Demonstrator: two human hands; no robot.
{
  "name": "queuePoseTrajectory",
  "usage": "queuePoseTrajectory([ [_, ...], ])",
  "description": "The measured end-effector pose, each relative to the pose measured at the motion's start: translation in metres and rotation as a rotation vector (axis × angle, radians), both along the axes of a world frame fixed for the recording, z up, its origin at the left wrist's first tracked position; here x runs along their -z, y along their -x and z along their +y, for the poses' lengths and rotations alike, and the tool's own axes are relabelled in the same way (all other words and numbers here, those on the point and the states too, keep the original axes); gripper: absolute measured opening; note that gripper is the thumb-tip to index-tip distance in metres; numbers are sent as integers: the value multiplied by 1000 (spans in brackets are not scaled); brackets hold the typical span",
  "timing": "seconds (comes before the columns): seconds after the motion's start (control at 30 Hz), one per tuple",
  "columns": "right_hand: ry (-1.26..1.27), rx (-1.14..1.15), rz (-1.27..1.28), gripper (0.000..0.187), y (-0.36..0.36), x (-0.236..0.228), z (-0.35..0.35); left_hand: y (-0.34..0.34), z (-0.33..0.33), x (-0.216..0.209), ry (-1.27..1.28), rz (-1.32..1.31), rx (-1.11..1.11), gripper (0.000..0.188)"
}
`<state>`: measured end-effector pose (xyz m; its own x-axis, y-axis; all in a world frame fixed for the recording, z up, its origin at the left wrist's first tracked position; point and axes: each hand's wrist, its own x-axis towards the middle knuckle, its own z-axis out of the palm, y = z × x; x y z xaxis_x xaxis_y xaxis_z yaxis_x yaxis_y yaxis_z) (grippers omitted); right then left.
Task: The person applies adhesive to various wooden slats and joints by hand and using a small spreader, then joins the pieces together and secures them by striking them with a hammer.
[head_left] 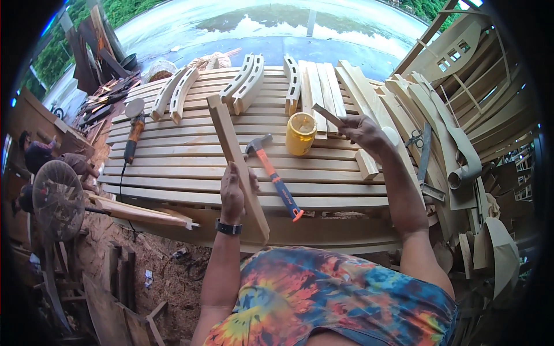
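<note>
First inspector: What do we record for the hands?

Second inspector: We record the left hand (232, 199) with its fingers wrapped round a wooden rail (229, 135), which slants from far left to near right across the slatted bench top (340, 189). Whether the rail rests on the slats, we cannot tell. The right hand (365, 132) pinches a flat strip (330, 117), its free end pointing left, near the mouth of a lidless yellow jar (300, 139).

First inspector: How should this step be handled well?

Second inspector: In our judgement, the left grip should stay firm so the rail does not twist, and the strip should pass clear of the jar's rim. We would shift the claw hammer (270, 167) aside, since it lies between rail and jar.

First inspector: And our count?

Second inspector: We count one held rail, one strip, one jar, one hammer, one angle grinder (134, 138) at the left, one pair of scissors (414, 138) at the right, and five slotted curved pieces (249, 86) on the far side: two left, two central, one further right. The planks (360, 86) overlap, so we give no figure.
</note>
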<state>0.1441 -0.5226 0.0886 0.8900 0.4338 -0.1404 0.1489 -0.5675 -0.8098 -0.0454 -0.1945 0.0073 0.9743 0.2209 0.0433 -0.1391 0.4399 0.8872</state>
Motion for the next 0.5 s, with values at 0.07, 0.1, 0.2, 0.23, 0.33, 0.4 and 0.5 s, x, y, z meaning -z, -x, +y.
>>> queuePoseTrajectory([
  [0.07,-160,11,61,34,15,8,0,-2,2,2,-8,22,6,61],
  [0.1,-184,-22,64,35,24,2,6,-4,3,5,-19,26,6,61],
  [0.2,-176,-100,59,37,62,-31,34,-4,3,11,-101,-60,103,80],
  [0.23,-228,-183,-41,35,73,-35,42,-3,1,12,-115,-76,97,80],
  [0.33,-318,-221,-138,31,95,-58,63,0,-1,15,-145,-95,66,80],
  [0.4,-272,-159,-211,29,98,-67,71,0,0,17,-215,-111,17,81],
  [0.5,-277,-145,-345,27,97,-71,82,0,1,13,-296,-148,1,78],
])
